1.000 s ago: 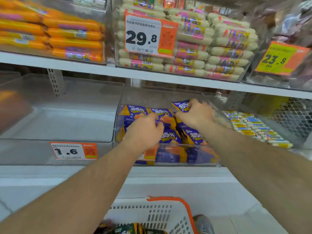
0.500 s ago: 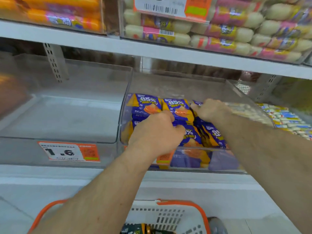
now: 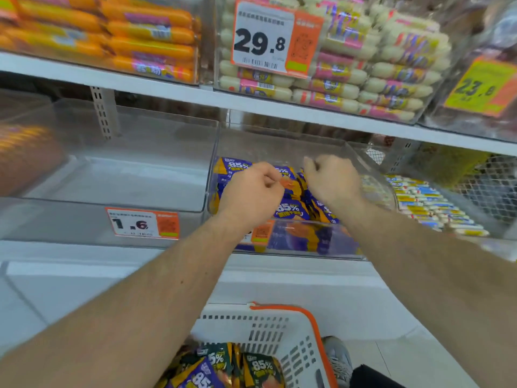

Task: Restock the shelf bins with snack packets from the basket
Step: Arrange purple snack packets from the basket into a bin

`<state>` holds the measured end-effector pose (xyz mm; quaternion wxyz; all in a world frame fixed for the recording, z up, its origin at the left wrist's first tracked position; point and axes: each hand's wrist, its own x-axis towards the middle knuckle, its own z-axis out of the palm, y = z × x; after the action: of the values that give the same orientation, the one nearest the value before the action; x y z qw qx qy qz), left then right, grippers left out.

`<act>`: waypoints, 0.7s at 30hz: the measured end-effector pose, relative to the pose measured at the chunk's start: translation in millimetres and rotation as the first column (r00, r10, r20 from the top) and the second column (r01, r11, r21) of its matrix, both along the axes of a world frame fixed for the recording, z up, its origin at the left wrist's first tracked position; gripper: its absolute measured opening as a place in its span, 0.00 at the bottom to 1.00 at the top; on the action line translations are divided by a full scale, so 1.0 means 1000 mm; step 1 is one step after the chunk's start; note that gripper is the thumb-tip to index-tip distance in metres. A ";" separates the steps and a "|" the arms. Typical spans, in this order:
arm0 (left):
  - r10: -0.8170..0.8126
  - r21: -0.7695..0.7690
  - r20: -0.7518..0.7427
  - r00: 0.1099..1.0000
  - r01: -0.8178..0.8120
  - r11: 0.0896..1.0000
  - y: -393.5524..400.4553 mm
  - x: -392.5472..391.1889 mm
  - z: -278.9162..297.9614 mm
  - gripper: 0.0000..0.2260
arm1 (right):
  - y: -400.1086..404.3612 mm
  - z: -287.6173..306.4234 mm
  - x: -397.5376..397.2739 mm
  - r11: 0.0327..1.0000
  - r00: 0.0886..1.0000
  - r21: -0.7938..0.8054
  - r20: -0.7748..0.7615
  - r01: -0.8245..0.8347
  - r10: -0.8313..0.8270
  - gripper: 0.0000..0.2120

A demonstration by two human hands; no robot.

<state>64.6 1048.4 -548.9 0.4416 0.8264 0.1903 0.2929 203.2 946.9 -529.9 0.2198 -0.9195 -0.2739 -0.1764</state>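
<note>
The packets (image 3: 291,211) in the clear bin (image 3: 279,147) are purple and yellow-orange with white "85%" print. The basket (image 3: 268,331) is white, slotted, with an orange handle (image 3: 313,320). The price tags (image 3: 142,224) are white and orange with black numerals. Above lie orange sausages (image 3: 151,35) and cream ones (image 3: 391,77) with pink bands. The shelf (image 3: 167,88) is white.

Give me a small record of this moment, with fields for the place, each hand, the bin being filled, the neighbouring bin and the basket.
place: store shelf with clear plastic bins
left hand: fingers curled, over the purple packets; grip unclear
right hand: fingers curled, over the same packets; grip unclear
middle bin: partly filled with purple packets marked 85%
left bin: no packets visible, price tag 1.6
basket: white with orange handle, on the floor, more packets inside
</note>
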 end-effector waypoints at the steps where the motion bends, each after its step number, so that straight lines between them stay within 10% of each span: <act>1: 0.002 0.002 0.032 1.000 -0.002 1.000 -0.005 -0.008 0.001 0.10 | -0.002 0.003 -0.020 0.998 0.998 0.063 0.055 -0.024 0.021 0.21; 9: -0.102 -0.053 -0.150 0.984 0.094 0.994 -0.046 -0.103 -0.070 0.07 | -0.011 -0.058 -0.154 0.882 0.915 0.262 0.206 -0.393 0.346 0.20; 12: -0.112 -0.112 -0.299 0.948 0.082 0.990 -0.058 -0.142 -0.115 0.07 | -0.017 -0.100 -0.189 0.864 0.910 0.301 0.029 -0.403 0.414 0.25; 21: -0.243 -0.295 -0.593 0.767 0.074 0.953 -0.082 -0.190 -0.209 0.08 | -0.069 -0.246 -0.208 0.831 0.698 -0.248 -0.684 -0.497 0.213 0.24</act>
<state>-125.3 966.6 -757.6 0.4793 0.8260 0.2902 -0.0622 -4.3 877.8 -775.9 0.1284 -0.8759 -0.3914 0.2513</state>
